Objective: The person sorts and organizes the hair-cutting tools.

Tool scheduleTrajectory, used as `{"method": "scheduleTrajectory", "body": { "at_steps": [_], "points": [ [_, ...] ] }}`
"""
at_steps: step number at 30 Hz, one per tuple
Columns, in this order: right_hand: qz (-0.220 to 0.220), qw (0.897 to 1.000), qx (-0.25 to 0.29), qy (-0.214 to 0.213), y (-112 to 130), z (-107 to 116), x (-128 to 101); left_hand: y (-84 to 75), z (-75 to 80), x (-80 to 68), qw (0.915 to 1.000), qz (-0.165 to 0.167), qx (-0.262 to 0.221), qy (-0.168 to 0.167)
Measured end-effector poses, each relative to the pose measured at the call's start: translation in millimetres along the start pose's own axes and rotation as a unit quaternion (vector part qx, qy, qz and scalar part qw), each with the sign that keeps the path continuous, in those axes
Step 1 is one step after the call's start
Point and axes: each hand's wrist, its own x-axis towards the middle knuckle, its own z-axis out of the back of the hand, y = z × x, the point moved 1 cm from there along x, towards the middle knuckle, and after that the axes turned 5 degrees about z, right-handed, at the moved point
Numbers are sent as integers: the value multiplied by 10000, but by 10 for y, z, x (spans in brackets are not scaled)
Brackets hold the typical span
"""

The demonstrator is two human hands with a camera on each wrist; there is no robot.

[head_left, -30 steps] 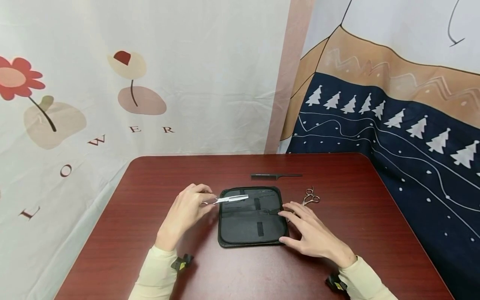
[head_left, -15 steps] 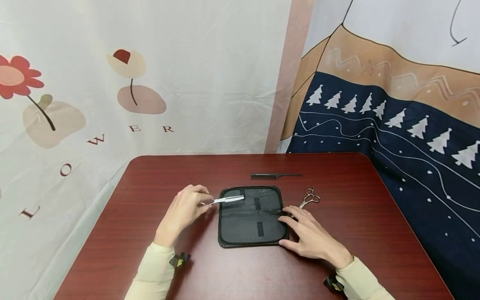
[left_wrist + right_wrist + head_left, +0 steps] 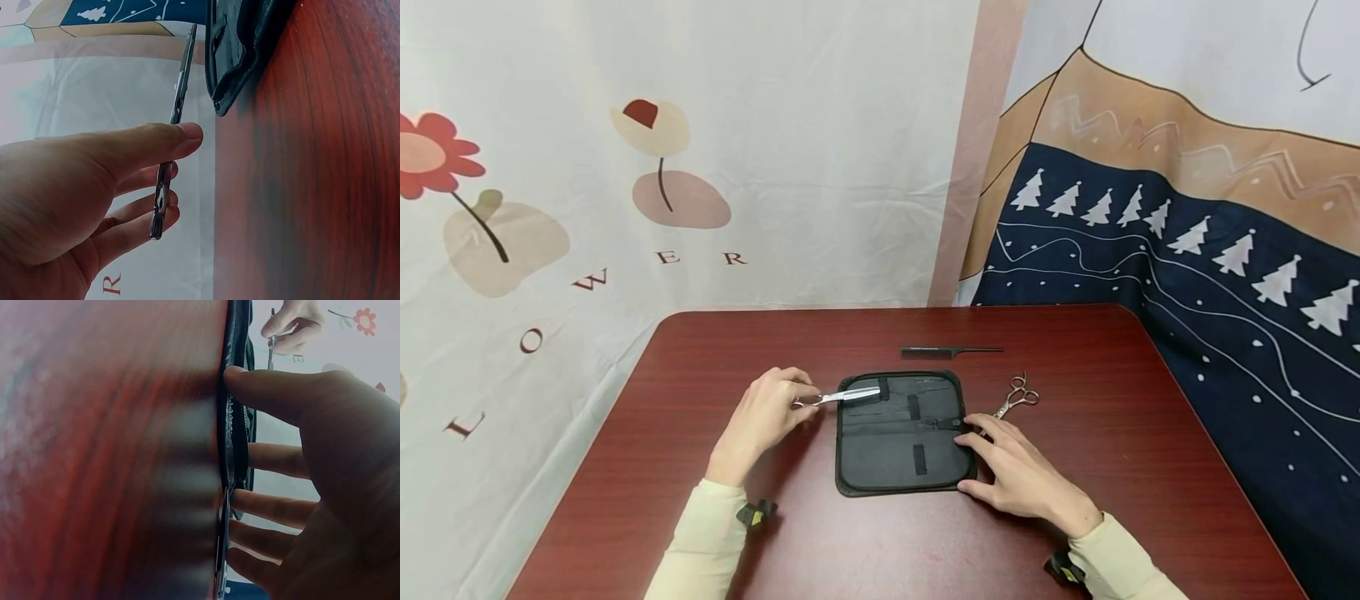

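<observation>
My left hand (image 3: 767,412) pinches a pair of silver hair scissors (image 3: 855,395) by the handle end, between thumb and fingers. The blades point right, over the upper left part of an open black zip case (image 3: 880,458). In the left wrist view, the hair scissors (image 3: 181,87) are held edge-on, apart from the case (image 3: 228,94). Fairly straight fingers of my right hand (image 3: 1026,475) rest along the right edge of the case; its thumb (image 3: 275,390) touches the zipped rim. A second pair of silver scissors (image 3: 1019,396) lies on the table, blades partly hidden by that hand.
A black tail comb (image 3: 928,353) lies behind the case on the red-brown table (image 3: 760,342). Elastic loops (image 3: 920,460) cross the inside of the case. Printed cloths (image 3: 850,208) hang behind the table and along its right side.
My left hand has drawn slightly left, carrying the hair scissors with it. The right hand has shifted a little down and left along the edge of the case, which stays in place.
</observation>
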Motion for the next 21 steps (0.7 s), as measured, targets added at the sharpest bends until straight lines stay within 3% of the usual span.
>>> {"method": "scheduleTrajectory", "body": {
  "at_steps": [21],
  "points": [
    [40, 9999, 133, 19, -7, -3, 0, 54, -72, 49, 9989, 329, 54, 332]
  ]
}}
